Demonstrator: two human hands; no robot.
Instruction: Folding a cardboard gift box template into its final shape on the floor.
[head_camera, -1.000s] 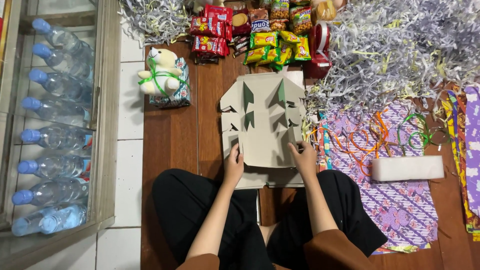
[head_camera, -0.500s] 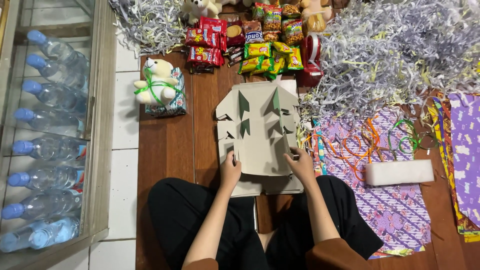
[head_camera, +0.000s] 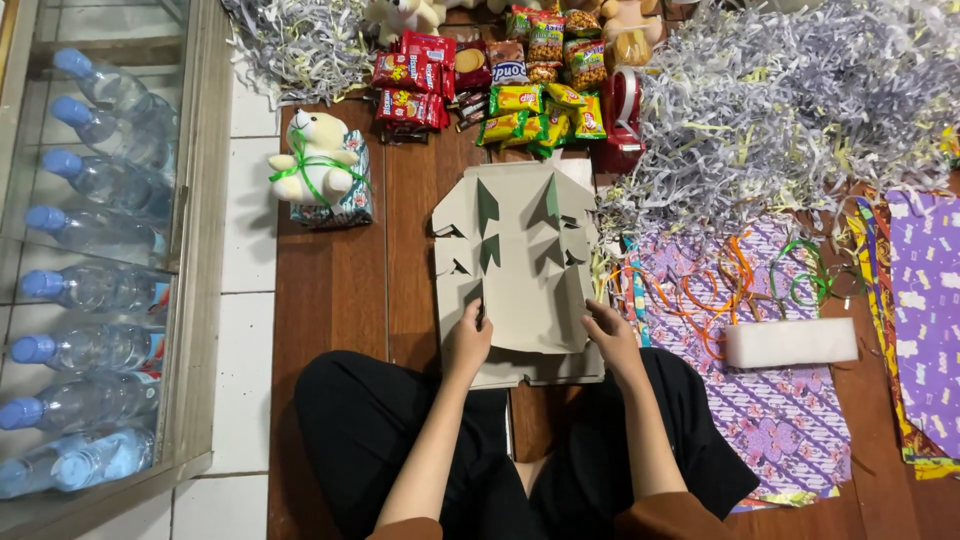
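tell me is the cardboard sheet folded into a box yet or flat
Flat: the cardboard sheet lies spread on the floor, only small cut tabs raised, both hands at its near edge.

Seen from above, at lower frame. Black trousers (head_camera: 380, 440) on both legs, loose cut, plain matte fabric, soft folds at the knees, no visible seams, print or markings. Brown sleeves (head_camera: 655, 520) at the very bottom edge, pushed up past the elbows, plain cloth with no pattern or cuffs discernible. Forearms bare below the sleeves. Left hand (head_camera: 466, 345) and right hand (head_camera: 612, 338) bare: no gloves, rings, watch or bracelet visible at either wrist. Feet and upper body out of frame.
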